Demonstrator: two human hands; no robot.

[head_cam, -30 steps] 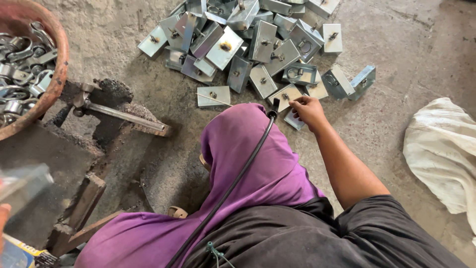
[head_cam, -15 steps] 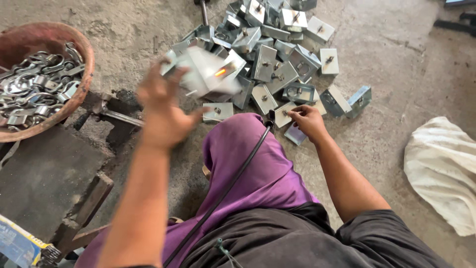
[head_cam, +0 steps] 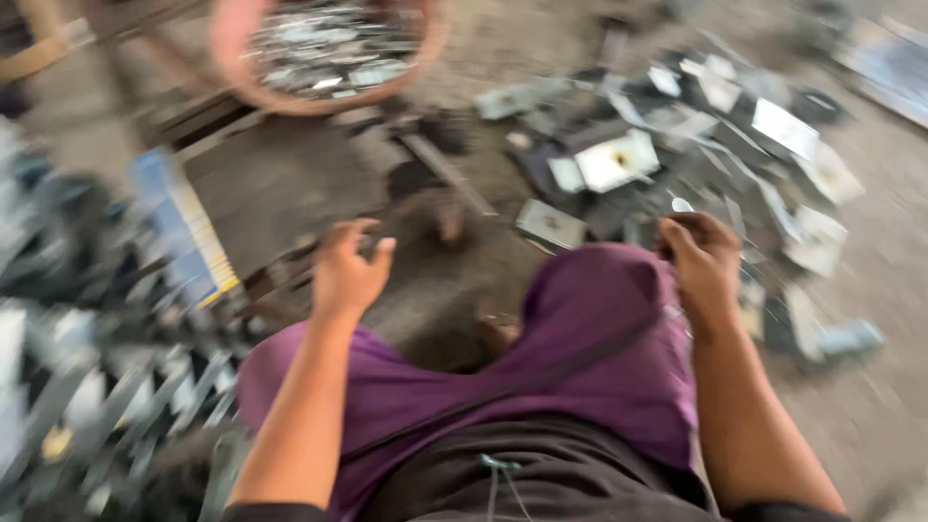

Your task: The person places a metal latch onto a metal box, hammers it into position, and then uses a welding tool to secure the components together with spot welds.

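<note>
Since the earlier frame, the left hand [head_cam: 346, 273] has let go of its metal plate and is now hovering empty, fingers loosely curled, above the floor. Motion blur is softening every outline. The right hand [head_cam: 704, 259] is resting on the purple cloth [head_cam: 580, 358], fingers bunched; its contents cannot be told. Metal plates [head_cam: 677, 155] are lying piled just beyond it.

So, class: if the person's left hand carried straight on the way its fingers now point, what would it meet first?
The left hand is open, fingers pointing up and away. Going straight on, it would probably meet the dark metal block first, with the round bowl of metal parts beyond. The picture is blurred, so depth is uncertain.
</note>
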